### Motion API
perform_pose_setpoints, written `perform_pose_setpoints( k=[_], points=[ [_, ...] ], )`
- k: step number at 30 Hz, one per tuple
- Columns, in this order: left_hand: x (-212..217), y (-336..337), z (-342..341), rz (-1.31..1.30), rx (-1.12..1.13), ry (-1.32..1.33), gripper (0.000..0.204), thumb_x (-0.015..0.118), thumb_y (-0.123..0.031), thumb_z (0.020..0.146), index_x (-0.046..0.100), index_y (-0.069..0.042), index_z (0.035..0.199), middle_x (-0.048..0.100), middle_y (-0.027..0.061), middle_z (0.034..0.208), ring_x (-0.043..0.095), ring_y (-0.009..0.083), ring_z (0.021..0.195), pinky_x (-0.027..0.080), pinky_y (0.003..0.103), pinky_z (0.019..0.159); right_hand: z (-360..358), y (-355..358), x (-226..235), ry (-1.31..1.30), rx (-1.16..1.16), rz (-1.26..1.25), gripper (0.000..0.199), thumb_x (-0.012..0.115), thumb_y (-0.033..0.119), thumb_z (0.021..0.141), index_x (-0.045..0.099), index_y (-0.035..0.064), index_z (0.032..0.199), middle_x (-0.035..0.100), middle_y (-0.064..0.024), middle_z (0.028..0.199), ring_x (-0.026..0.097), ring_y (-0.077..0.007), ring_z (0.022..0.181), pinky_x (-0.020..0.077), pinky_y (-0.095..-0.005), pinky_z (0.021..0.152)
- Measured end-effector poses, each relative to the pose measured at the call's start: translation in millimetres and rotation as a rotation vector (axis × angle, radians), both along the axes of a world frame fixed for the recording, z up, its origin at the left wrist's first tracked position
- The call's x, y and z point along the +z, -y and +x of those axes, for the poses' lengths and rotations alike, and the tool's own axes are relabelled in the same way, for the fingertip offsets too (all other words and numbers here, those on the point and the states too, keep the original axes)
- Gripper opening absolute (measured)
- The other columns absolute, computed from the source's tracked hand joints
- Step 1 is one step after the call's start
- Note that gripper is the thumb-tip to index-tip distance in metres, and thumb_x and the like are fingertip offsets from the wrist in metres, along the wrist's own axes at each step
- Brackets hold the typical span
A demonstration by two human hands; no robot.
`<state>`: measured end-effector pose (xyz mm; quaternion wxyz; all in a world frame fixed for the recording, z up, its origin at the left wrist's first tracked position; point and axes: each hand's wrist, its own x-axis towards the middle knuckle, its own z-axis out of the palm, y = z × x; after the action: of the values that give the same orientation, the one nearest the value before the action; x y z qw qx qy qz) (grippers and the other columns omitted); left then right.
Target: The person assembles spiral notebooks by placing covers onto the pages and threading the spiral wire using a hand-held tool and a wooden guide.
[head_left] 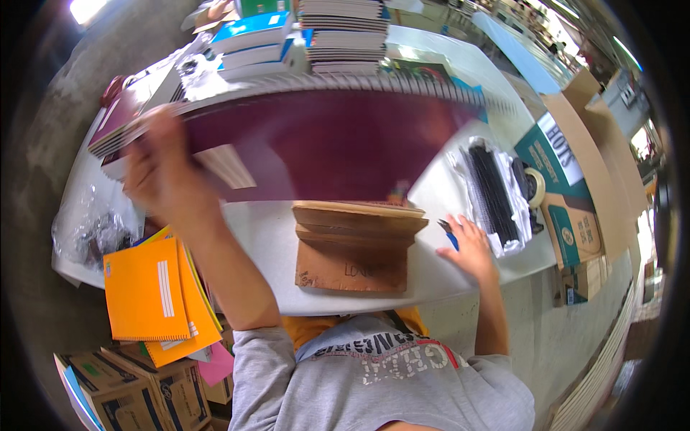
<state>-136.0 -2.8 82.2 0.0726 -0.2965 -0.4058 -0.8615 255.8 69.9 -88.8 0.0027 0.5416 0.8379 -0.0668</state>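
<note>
White counter (pixel 460 65) runs across the view, curved by the lens. Above it, a large maroon spiral notebook (pixel 330 140) is held up in the air, motion-blurred, its wire binding along the top edge; it blocks most of the counter's middle from sight.

Left hand (pixel 162 169) is closed on the notebook's left edge, fingers wrapped over the cover. Right hand (pixel 466 244) rests on the counter near the front right edge, fingers loosely curled around a small blue item (pixel 451 235), too small to identify.

Under the notebook, at the front of the counter: a folded cardboard piece (pixel 356 248), standing against the person's chest side.

Back of the counter: a tall stack of spiral notebooks (pixel 341 36), and beside it to the left a stack of blue books (pixel 251 39).

Right of the right hand: a clear bag of black binding combs (pixel 492 194), then a tape roll (pixel 533 185) just beyond.

Right of the counter: cardboard boxes (pixel 575 230), partly teal.

Left side, below the counter edge: orange notebooks (pixel 154 291) piled on boxes; a crumpled clear plastic bag (pixel 93 230) above them.
</note>
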Motion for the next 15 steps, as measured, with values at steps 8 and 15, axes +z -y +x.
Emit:
perform_pose_setpoints(
  k=[8,15],
  points=[
    [-55,59,117,-0.365,0.128,-1.117,0.039,0.070,-0.007,0.061,0.069,-0.011,0.099,0.069,-0.0045,0.095,0.052,0.0100,0.066,0.040,0.024,0.062,12,39,-47,-0.077,-0.186,0.361,0.047,0.047,0.028,0.091,0.039,0.0122,0.135,0.041,-0.0171,0.128,0.036,-0.0315,0.123,0.0221,-0.0541,0.103],
    [-127,53,154,-0.517,-0.059,-0.968,0.041,0.074,-0.005,0.060,0.069,-0.012,0.100,0.069,-0.0011,0.088,0.052,0.0121,0.063,0.041,0.023,0.061,-28,87,11,-0.933,-0.010,0.390,0.042,0.058,0.012,0.086,0.050,0.0076,0.127,0.051,-0.0158,0.104,0.049,-0.0302,0.097,0.0383,-0.0388,0.088]
  ],
)
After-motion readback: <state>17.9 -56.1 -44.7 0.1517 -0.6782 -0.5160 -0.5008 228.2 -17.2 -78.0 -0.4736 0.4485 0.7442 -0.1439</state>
